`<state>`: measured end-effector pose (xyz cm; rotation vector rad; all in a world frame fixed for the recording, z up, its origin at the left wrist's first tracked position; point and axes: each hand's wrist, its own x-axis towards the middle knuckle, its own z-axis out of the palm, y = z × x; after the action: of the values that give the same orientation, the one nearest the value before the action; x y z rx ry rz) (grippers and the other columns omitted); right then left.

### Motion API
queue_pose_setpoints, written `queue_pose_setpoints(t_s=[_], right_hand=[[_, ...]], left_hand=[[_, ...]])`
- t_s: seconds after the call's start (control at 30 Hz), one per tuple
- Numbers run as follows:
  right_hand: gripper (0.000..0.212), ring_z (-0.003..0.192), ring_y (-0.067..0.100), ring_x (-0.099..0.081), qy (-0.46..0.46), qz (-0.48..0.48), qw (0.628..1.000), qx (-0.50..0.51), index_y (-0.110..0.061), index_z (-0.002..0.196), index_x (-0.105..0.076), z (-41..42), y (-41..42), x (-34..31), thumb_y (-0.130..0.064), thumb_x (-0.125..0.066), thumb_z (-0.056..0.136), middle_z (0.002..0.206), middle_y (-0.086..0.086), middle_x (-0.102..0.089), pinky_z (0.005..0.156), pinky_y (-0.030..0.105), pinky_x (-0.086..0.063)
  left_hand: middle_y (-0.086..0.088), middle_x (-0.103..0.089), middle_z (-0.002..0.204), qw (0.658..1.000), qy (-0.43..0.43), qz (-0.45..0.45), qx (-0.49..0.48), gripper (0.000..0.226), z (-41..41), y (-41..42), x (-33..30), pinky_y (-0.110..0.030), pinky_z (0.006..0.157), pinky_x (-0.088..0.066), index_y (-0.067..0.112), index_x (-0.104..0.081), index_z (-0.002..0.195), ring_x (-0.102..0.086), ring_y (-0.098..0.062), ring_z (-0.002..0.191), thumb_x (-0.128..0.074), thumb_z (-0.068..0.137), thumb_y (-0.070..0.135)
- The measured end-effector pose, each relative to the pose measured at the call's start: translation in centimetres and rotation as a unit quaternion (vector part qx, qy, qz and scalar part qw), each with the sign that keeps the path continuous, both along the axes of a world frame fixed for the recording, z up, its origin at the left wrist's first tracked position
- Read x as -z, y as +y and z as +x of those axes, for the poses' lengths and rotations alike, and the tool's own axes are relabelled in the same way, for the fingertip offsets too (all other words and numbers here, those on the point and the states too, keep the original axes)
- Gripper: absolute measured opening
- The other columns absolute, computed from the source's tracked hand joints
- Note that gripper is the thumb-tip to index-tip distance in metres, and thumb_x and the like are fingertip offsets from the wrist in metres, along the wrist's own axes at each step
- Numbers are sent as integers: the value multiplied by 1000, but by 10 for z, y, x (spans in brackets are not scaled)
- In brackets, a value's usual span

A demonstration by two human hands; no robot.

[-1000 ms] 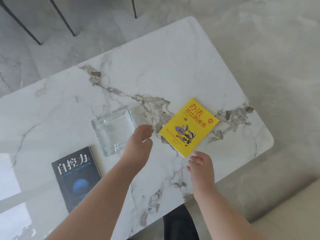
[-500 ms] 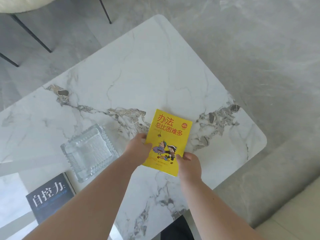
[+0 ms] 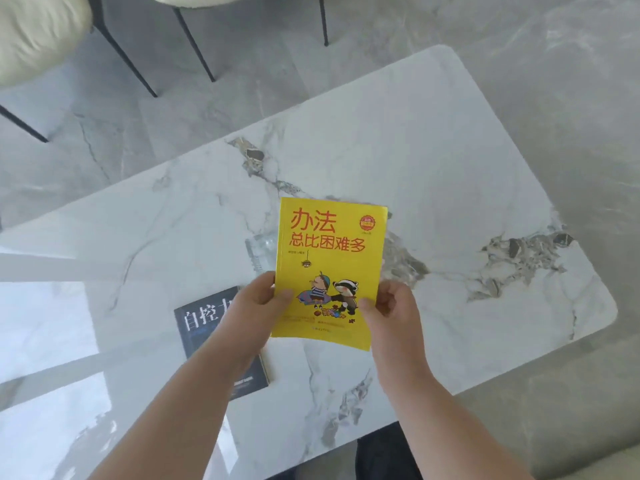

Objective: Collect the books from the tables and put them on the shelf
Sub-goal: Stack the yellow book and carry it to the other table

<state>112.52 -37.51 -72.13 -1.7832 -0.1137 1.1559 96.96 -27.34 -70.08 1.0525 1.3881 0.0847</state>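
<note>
The marble table (image 3: 433, 161) is bearing the dark book (image 3: 204, 323) at seven o'clock, awaiting collection. The yellow book (image 3: 329, 268) is hovering centrally, cover up; left hand (image 3: 256, 306) and right hand (image 3: 391, 306) are pinching its edges, probably for carrying shelfward.

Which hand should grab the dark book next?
Probably the left hand: it hovers right over the dark book. The right hand, farther away, can keep the yellow book.

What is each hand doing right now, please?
Left hand: grips the yellow book by its left edge.
Right hand: grips the same book by its right edge.
</note>
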Motion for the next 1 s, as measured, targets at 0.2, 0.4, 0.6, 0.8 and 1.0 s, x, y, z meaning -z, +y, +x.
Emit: queue_pose_setpoints(t_s=[0.2,0.4,0.6,0.8,1.0], right_hand=[[15,72,10,-53,-32,-52,983,-174,-15,94,-57,-138,30,11,-5,-64,85,81,-5,-58,59,12,-41],[11,65,8,-51,-91,-168,953,-235,-15,92,-52,-205,38,70,-9,-60,90,80,-5,-55,51,22,-33],[15,78,24,-50,-194,-238,912,-271,-13,82,-49,-212,31,107,-6,-61,85,92,7,-54,58,29,-36],[22,72,16,-55,-165,-245,907,-299,-14,97,-50,-212,31,109,-16,-69,86,96,3,-59,52,25,-36],[26,72,20,-60,-69,-246,921,-294,-10,99,-62,-207,42,99,-28,-74,84,86,3,-67,58,28,-44]], left_hand=[[0,-71,85,977,162,38,-131,15,-144,-13,7,-39,70,-57,28,-68,99,-69,-25,77,-64,87,21],[3,-61,78,960,254,30,-112,17,-200,-32,73,-29,54,-47,19,-53,106,-60,-17,65,-62,92,18],[-1,-53,91,960,270,0,-73,20,-202,-45,113,-37,71,-52,20,-44,99,-58,-25,81,-62,91,19],[-9,-57,111,949,279,-69,-133,32,-201,-40,121,-33,66,-45,14,-42,102,-56,-28,91,-70,88,22],[-8,-71,108,961,105,-135,-217,27,-213,-32,114,-40,82,-56,10,-59,122,-69,-30,97,-60,94,10]])
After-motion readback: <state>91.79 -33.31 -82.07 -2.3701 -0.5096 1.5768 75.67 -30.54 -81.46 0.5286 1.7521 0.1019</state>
